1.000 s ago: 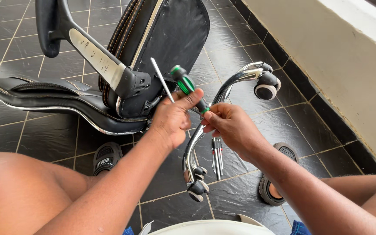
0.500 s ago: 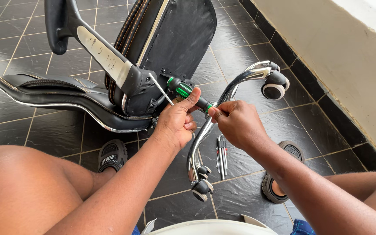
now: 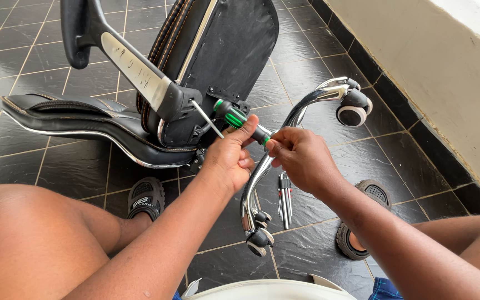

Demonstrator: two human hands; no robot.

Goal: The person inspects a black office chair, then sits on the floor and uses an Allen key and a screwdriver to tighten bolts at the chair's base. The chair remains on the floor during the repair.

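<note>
The floor (image 3: 40, 72) is dark square tile, meeting a pale wall (image 3: 418, 66) on the right. On it lies an overturned office chair (image 3: 218, 50), black padded seat and back, with one black-and-silver armrest (image 3: 123, 55) slanting up to the left. Its chrome base leg (image 3: 284, 133) arcs from a white-rimmed caster (image 3: 353, 114) at upper right down to a smaller black caster (image 3: 259, 239) near the seated person's knees. Both feet wear dark sandals, the left sandal (image 3: 145, 197) beside the seat edge, the right sandal (image 3: 362, 222) near the wall side. A small bundle of metal hex keys (image 3: 284, 203) lies on the tile between the chrome leg and the right forearm. The screwdriver (image 3: 240, 122), green and black in the handle, lies just beyond both hands, long axis running from lower right to upper left, its thin shaft pointing into the joint under the armrest bracket. The left hand (image 3: 230, 158) is closed around the handle's forward part and is the nearer one to the tip; the right hand (image 3: 301, 158) pinches the handle's rear end with curled fingers. Against the frame half a second ago: grip on the tool unchanged, both hands in much the same pose, and the view sits slightly higher so more of the lower caster shows.
</note>
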